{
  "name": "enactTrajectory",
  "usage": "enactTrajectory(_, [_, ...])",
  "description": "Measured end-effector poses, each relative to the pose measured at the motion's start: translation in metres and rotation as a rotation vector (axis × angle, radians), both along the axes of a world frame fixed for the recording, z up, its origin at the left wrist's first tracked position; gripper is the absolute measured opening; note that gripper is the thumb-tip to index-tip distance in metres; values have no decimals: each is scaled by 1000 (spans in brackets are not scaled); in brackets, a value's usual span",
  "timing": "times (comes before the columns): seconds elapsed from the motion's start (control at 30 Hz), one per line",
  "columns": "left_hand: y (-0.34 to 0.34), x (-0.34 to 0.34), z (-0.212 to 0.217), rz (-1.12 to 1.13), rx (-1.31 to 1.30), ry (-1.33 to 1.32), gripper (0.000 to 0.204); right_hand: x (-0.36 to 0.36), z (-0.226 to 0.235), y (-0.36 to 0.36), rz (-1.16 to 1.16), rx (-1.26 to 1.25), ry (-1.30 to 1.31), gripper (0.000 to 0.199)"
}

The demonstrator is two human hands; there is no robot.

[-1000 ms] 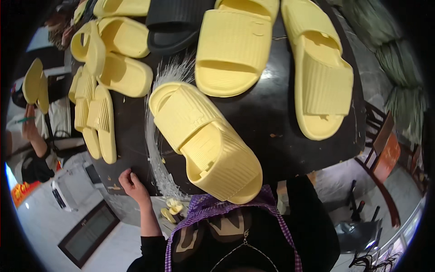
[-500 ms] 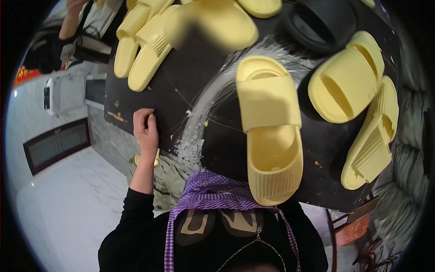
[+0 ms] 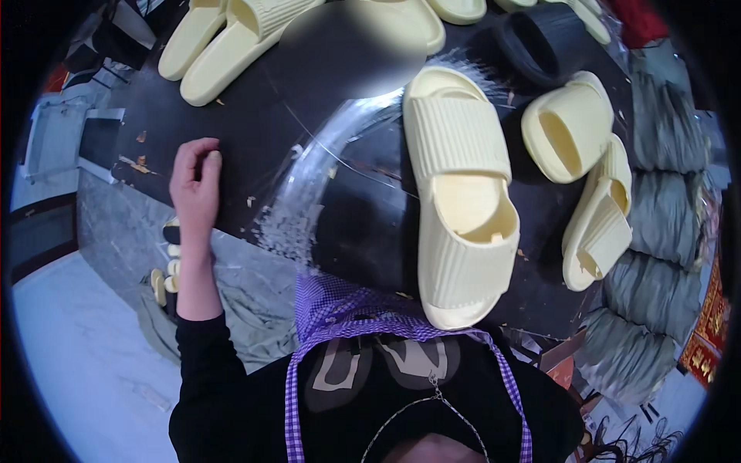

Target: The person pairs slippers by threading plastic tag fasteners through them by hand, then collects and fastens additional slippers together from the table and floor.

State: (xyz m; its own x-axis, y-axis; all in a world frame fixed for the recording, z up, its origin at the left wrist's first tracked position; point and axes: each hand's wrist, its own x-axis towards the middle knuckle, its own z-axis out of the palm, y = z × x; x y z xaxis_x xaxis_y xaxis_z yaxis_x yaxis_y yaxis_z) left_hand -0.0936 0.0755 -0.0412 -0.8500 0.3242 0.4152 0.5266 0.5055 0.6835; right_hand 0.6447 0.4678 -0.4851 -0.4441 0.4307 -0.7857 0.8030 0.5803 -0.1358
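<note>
Left hand point(image 3: 196, 185) is resting at about 9 o'clock on the near edge of the dark, worn worktable point(image 3: 262, 116), fingers curled loosely with the tips on the surface — holding nothing. Right hand isn't showing anywhere in view. Nearest big item is the pale yellow ribbed foam slide sandal point(image 3: 461, 193), lying sole-down just right of centre, toe end pointing toward 6 o'clock, overhanging the table edge above the purple checked apron point(image 3: 340, 309). It is well apart from the left hand, with a clear curved plastic sheet point(image 3: 309, 185) lying between them. At 3 o'clock two more pale yellow slides are sitting — one tipped with its opening up point(image 3: 567, 127), one on its side point(image 3: 598, 220). At 12 to 1 o'clock a black slide point(image 3: 544, 38) is lying. At 11 o'clock a pair of yellow slides point(image 3: 224, 35) is lying side by side. Grey-green bundled sacks point(image 3: 656, 231) are stacked at 3 to 4 o'clock beyond the table.
</note>
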Motion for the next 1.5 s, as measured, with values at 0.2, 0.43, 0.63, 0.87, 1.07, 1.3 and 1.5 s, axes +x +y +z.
enactTrajectory(0.2, [-42, 16, -5, 112, 352, -252, 22, -94, -32, 34, 4, -17, 118, 45])
enactTrajectory(0.43, [31, 165, 156, -652, 320, 380, 52, -66, 80, 97, -1415, 315, 1109, 7])
enactTrajectory(0.63, [25, 204, 188, -678, 329, 405, 53, -174, 358, 94, -1148, 555, 1968, 19])
enactTrajectory(0.87, [14, 199, 216, -748, 397, 430, 54, -272, 530, 29, -476, 609, 2224, 16])
enactTrajectory(1.07, [-33, 209, 262, -686, 395, 636, 55, -330, 598, -45, 130, 404, 2182, 15])
enactTrajectory(1.3, [-96, 240, 277, -694, 290, 467, 56, -414, 607, -116, 653, 307, 1856, 25])
enactTrajectory(1.5, [-104, 223, 294, -929, 254, 144, 58, -501, 604, -148, 971, 333, 1533, 34])
